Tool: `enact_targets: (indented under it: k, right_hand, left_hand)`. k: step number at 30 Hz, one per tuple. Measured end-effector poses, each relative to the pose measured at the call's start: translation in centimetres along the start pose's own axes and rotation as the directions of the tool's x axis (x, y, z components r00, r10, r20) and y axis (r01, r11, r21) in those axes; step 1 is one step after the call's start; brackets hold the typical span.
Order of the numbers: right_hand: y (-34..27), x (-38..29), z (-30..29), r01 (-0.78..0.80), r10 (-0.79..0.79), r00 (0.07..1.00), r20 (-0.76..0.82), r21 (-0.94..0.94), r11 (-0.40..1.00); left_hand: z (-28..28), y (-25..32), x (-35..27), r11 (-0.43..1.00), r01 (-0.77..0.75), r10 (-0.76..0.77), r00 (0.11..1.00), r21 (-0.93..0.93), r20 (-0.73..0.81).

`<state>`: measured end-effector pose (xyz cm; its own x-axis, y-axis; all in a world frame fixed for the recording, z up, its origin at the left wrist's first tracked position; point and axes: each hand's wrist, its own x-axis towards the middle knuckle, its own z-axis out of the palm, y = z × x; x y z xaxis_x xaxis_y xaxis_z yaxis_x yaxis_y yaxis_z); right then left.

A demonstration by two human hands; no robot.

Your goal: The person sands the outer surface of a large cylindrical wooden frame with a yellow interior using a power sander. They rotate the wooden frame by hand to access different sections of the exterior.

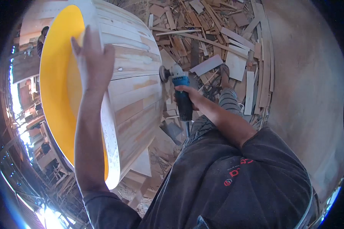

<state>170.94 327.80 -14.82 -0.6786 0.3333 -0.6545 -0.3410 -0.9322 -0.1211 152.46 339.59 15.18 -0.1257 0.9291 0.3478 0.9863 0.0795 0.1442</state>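
A large rounded shell of wooden strips [134, 94] stands on its side before me, with pale filler smeared along several seams. Its hollow inside [56, 86] is smooth and yellow, bordered by a thick white rim [111, 148]. My left hand [96, 61] lies over that rim with its fingers apart, the fingertips blurred near the yellow inside. In my right hand [189, 96] is a blue and black angle grinder [181, 83], gripped by its body. The grinder's round disc [163, 73] is at the shell's far right edge; whether it touches the wood cannot be told.
Wood offcuts [200, 34] litter the floor beyond the grinder, around my foot [225, 74]. A cord [187, 128] hangs from the grinder beside my leg. To the right rises a broad wooden panel [304, 86]. Another person [42, 40] is far left, behind the shell.
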Motion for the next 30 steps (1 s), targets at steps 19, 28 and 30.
enact_targets:
  k: [19,28,30]
  right_hand:
    - [-11.2,-5.5,-1.1,0.37,-0.369,0.929,-0.035,0.054,0.927]
    - [-14.5,-7.9,0.4,0.51,-0.511,0.857,-0.061,-0.03,0.86]
    - [-15.1,-8.1,0.4,0.499,-0.499,0.864,-0.068,-0.017,0.867]
  left_hand:
    - [-6.6,6.2,-6.0,0.421,-0.729,0.107,0.631,0.54,0.769]
    - [-12.2,3.6,-13.2,0.784,-0.574,0.215,0.607,0.235,0.765]
    - [-13.5,3.3,-14.1,0.89,-0.448,0.286,0.689,0.08,0.666]
